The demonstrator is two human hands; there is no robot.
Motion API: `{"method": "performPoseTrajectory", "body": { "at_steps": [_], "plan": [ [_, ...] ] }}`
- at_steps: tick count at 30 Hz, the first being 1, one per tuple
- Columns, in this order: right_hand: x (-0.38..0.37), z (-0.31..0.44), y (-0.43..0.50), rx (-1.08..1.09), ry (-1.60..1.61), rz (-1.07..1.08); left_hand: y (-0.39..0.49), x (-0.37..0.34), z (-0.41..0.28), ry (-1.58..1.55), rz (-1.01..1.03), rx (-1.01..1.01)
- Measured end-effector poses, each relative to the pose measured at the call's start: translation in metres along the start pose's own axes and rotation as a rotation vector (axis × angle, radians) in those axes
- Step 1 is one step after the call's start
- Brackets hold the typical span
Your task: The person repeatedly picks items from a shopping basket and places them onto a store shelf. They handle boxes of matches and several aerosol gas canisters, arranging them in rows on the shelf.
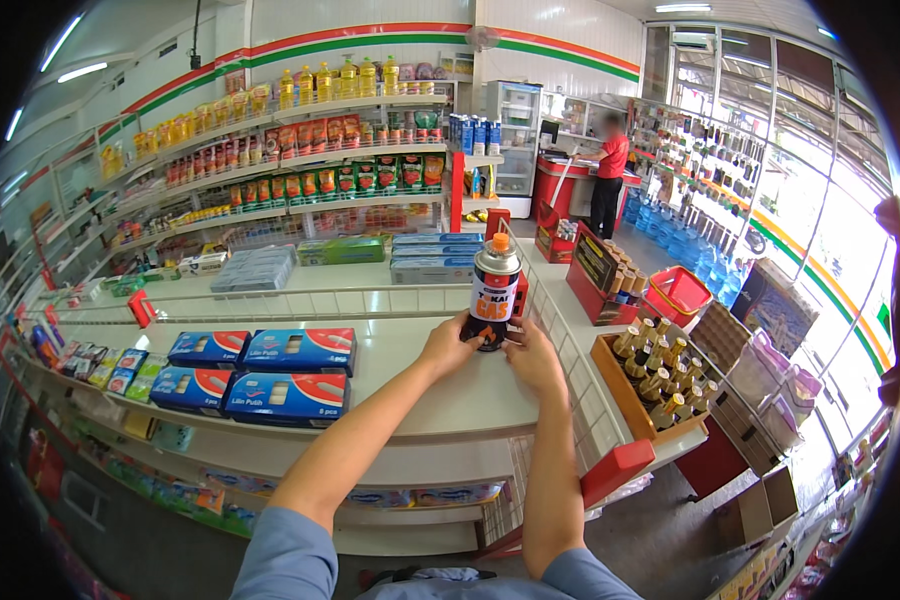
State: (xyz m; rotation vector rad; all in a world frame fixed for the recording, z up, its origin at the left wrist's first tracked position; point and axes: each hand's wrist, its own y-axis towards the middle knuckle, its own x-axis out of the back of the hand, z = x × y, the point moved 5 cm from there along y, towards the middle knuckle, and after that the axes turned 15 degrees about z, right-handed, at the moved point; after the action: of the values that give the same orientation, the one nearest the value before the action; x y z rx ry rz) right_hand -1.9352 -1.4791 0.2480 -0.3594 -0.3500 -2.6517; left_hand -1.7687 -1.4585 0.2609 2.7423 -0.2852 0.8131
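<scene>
A Tokai gas canister (493,294) with an orange cap stands upright at the back right corner of the white top shelf (450,405). Around its lower left side my left hand (451,345) has its fingers closed. My right hand (534,354) touches the base from the right with its fingertips. Several blue boxes of white candles (289,397) lie in two layers on the shelf to the left. Whether the canister's base rests on the shelf or hangs just above it, I cannot tell.
A wire rail (570,352) with red corner posts edges the shelf. To the right are a wooden crate of bottles (622,405), a red display box (592,281) and a red basket (677,291). Behind lie flat boxes (435,268). A person in a red shirt (613,157) stands at a counter.
</scene>
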Motion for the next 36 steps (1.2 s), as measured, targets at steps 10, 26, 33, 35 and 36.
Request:
{"method": "performPoseTrajectory", "body": {
  "at_steps": [10,26,33,35,36],
  "plan": [
    [-0.001,-0.006,0.004,0.037,0.034,0.005,0.004,-0.004,-0.001,0.013,-0.026,0.017],
    [-0.005,-0.008,0.006,0.073,0.044,0.088,0.005,-0.004,-0.006,0.082,-0.072,0.025],
    [-0.008,-0.002,0.004,0.069,0.086,0.121,0.009,-0.005,-0.005,0.062,-0.087,0.027],
    [-0.009,0.002,0.003,0.09,0.097,0.119,0.01,-0.006,-0.004,0.063,-0.09,0.035],
    [-0.009,0.003,0.002,0.102,0.099,0.117,0.01,-0.006,-0.005,0.075,-0.087,0.028]
  ]
}}
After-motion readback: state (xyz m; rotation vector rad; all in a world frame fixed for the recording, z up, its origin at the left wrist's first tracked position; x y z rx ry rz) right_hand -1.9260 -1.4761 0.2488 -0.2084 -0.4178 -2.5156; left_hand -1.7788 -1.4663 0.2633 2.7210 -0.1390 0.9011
